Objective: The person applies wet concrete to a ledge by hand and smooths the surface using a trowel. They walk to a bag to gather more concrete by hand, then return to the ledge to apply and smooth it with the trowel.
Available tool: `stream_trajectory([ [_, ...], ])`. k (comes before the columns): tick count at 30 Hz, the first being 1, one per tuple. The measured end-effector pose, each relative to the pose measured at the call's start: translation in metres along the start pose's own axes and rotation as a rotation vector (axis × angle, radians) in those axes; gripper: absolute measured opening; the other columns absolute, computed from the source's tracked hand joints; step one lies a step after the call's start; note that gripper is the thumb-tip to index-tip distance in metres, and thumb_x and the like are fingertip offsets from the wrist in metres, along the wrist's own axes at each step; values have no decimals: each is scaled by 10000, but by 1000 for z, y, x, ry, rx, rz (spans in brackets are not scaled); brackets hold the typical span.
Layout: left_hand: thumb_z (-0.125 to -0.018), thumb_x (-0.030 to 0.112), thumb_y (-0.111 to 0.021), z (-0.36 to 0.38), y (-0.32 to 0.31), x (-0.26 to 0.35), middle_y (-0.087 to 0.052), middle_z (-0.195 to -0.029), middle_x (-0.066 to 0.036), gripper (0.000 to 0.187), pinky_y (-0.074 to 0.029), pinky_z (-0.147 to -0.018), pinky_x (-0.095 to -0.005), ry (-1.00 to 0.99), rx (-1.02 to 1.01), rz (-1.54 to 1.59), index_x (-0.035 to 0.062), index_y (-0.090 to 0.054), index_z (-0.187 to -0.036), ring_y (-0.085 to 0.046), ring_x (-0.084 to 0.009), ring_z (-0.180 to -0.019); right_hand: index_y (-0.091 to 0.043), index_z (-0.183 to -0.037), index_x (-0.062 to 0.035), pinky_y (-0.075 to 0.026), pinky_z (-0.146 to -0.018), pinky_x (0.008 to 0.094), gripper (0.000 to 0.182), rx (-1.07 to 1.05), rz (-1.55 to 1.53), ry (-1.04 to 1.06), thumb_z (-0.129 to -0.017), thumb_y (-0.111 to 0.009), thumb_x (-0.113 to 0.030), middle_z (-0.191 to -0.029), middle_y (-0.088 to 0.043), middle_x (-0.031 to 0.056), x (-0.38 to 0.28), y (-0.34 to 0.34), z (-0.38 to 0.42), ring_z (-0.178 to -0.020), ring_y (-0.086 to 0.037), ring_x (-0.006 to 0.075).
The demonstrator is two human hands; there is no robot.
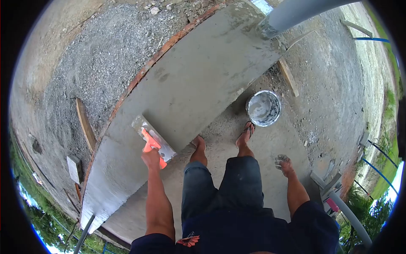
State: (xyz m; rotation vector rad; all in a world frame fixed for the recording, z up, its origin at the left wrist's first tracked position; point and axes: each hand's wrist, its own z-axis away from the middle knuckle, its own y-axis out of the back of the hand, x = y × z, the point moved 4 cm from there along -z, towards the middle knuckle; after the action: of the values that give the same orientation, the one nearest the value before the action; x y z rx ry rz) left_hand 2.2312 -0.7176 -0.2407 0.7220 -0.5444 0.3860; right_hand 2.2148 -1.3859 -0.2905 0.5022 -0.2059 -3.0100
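Observation:
My left hand (pixel 151 158) is wrapped round the orange handle of a plastering trowel (pixel 157 136). The trowel's flat rectangular blade lies over the smooth grey cement surface (pixel 190 93), near its inner edge. Streaks of cement cover the blade. Out to the right, my right hand (pixel 285 165) hangs over the ground, its grey, cement-coated fingers loosely bent and apart, with nothing seen in them. Ahead of it, beside my right foot, stands a round bucket (pixel 250 114) with grey mix smeared inside.
A reddish edging strip (pixel 146 67) borders the cement's outer curve, with a gravel pile (pixel 108 42) beyond. A thick grey pipe (pixel 292 19) rises at the far end. Wooden pieces lie at left (pixel 86 125) and right (pixel 288 77). My sandalled foot (pixel 244 134) is close to the bucket.

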Motion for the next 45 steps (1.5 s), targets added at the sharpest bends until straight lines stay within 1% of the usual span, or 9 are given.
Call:
stream_trajectory([
  [3, -713, -13, -540, 10, -89, 30, -550, -576, -54, 63, -395, -377, -336, 27, 47, 105, -43, -567, -762, -504, -164, -400, -525, -1148, -92, -476, -753, 319, 346, -17, 10, -16, -805, -577, -91, -1061, -619, 29, 1, 9, -21, -917, -597, 161],
  [6, -671, 2, -524, 26, -222, 86, -490, -472, -34, 140, -361, -390, -337, -329, -131, -51, -14, -490, -536, -506, -130, -439, -526, -1141, -88, -475, -754, 310, 343, -58, -23, 27, -801, -572, -87, -1057, -622, 29, -15, 30, -46, -916, -601, 160],
  [11, -715, 88, -569, 99, -402, 156, -642, -783, -254, 217, -500, -646, -425, -483, -355, -522, -76, -593, -856, -664, -356, -758, -515, -1154, -85, -478, -768, 319, 363, -86, -135, 63, -795, -570, -89, -1082, -613, 39, -22, 91, -64, -932, -601, 176],
  [13, -764, 120, -587, 142, -424, 193, -635, -769, -252, 255, -497, -611, -427, -641, -402, -589, -82, -572, -919, -660, -359, -715, -498, -1175, -88, -475, -793, 340, 397, -76, -146, 52, -789, -589, -111, -1111, -600, 46, -18, 126, -71, -962, -591, 194],
  [16, -782, 146, -567, 185, -422, 239, -626, -1015, -261, 321, -471, -839, -472, -789, -457, -916, -8, -575, -1063, -588, -427, -983, -520, -1148, -67, -487, -750, 316, 343, -2, -212, 81, -808, -560, -86, -1079, -618, 52, -12, 176, -69, -953, -606, 182],
  [21, -798, 162, -561, 146, -485, 304, -624, -1043, -254, 355, -473, -842, -471, -935, -372, -1009, 5, -562, -1117, -588, -418, -1000, -509, -1178, -49, -495, -771, 319, 374, 84, -248, 16, -809, -564, -86, -1104, -617, 65, 26, 211, -77, -983, -603, 196],
  [34, -749, 149, -599, 144, -609, 334, -634, -1013, -269, 329, -488, -845, -411, -804, -473, -947, -25, -623, -1027, -616, -382, -992, -544, -1162, -37, -502, -754, 304, 373, -19, -342, -20, -793, -553, -91, -1075, -633, 55, 79, 173, -112, -947, -610, 171],
  [40, -745, 137, -606, 188, -572, 314, -635, -1012, -265, 421, -472, -853, -452, -972, -383, -886, -24, -564, -1131, -622, -390, -969, -554, -1151, -32, -487, -747, 283, 362, -17, -356, 47, -792, -545, -80, -1057, -635, 41, 24, 179, -108, -922, -603, 157],
  [45, -740, 126, -600, 129, -560, 313, -636, -997, -272, 308, -477, -842, -443, -796, -348, -929, -37, -624, -1000, -619, -397, -969, -554, -1148, -22, -480, -734, 273, 361, -11, -339, 34, -791, -550, -76, -1057, -637, 45, 43, 198, -114, -911, -602, 157],
])
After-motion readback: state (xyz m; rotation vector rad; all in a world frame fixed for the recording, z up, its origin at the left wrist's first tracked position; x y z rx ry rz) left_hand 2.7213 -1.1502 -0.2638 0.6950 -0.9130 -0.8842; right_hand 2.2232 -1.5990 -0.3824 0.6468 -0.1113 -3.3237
